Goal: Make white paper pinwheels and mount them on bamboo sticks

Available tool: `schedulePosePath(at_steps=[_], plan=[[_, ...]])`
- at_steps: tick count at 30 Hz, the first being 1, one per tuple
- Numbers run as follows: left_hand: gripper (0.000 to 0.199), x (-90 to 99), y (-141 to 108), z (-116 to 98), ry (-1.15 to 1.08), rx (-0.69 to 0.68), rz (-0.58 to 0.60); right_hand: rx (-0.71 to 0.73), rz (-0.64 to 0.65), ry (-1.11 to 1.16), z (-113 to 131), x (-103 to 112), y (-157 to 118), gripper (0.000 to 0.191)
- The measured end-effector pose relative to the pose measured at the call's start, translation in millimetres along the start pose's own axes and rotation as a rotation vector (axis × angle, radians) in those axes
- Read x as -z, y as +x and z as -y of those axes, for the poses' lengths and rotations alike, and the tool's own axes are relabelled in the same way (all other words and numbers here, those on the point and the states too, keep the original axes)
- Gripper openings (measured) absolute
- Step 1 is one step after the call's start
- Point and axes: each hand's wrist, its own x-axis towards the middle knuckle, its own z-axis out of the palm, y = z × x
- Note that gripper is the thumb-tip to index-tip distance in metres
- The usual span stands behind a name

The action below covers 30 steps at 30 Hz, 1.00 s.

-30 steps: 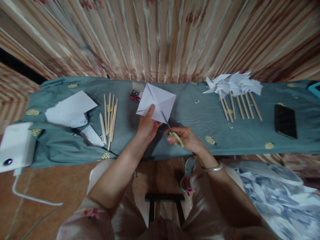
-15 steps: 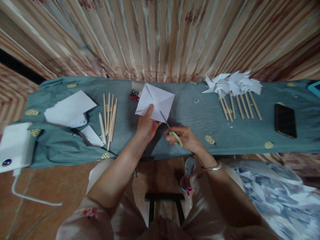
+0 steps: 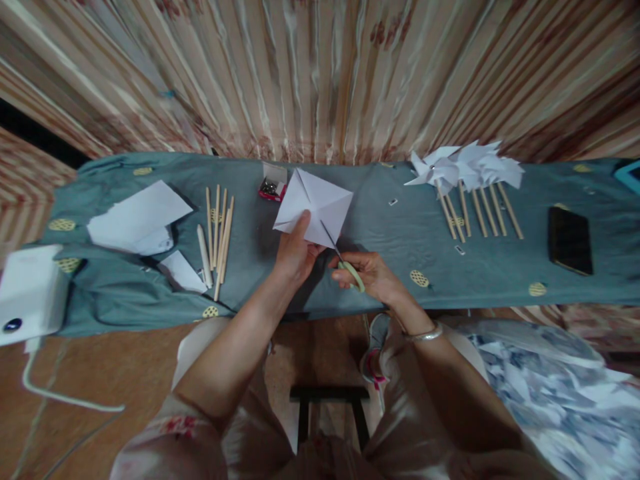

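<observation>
Pinched the paper square [image 3: 329, 197] between nearly closed left fingers [image 3: 301, 225], just right of the open box [image 3: 271, 189]; curled right fingers [image 3: 353, 259] round the scissors [image 3: 354, 271]; likely needed straight snipping, stopping short of centre.

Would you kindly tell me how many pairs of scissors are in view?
1: the pale-green-handled scissors are in the right hand, blades at the creased white square paper.

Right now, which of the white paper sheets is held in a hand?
The creased square sheet in the left hand, with the scissors at its near edge; the other sheets lie on the cloth, left of the loose wooden sticks.
</observation>
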Motion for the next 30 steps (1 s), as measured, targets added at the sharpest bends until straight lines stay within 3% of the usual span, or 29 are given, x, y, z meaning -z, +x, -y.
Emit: schedulePosePath(at_steps=[30], plan=[[0.007,-7.1,-6.6,-1.7,0.008,0.041,-0.039,0.05,0.005,-0.031,5.4,-1.9,-1.4,0.042]])
